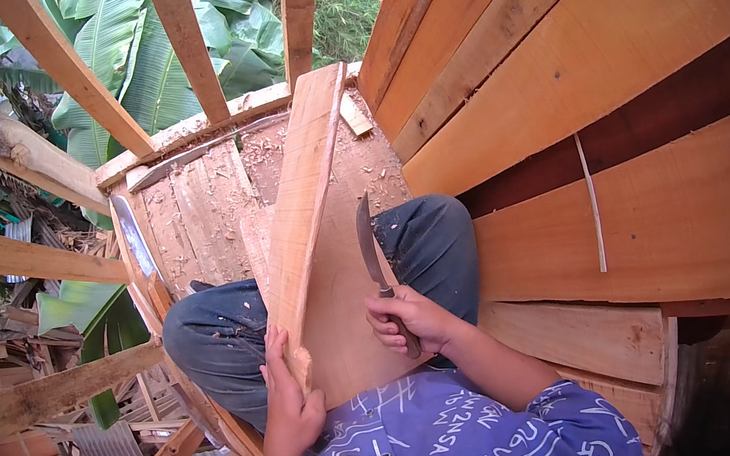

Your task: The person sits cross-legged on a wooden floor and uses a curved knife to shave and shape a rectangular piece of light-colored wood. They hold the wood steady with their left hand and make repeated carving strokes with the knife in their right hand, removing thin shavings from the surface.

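My left hand (295, 406) grips the near end of a long, pale wooden plank (305, 190), fingers along its left side and thumb by the rough, chipped corner. The plank slants away from me between my knees, its far end by the front rail. A broad, flat board (353, 328) lies across my lap under and beside it. My right hand (416, 322) is closed round the dark handle of a knife (370, 247). Its curved blade points up and away from me, right of the plank and apart from its edge.
Wood shavings litter the plank floor (194, 199), where a small wood offcut (354, 116) lies. A board wall (590, 61) rises close on my right, with a thin pale strip (591, 203) against it. Open wooden slats (186, 45) stand ahead and left; banana leaves (122, 66) show beyond.
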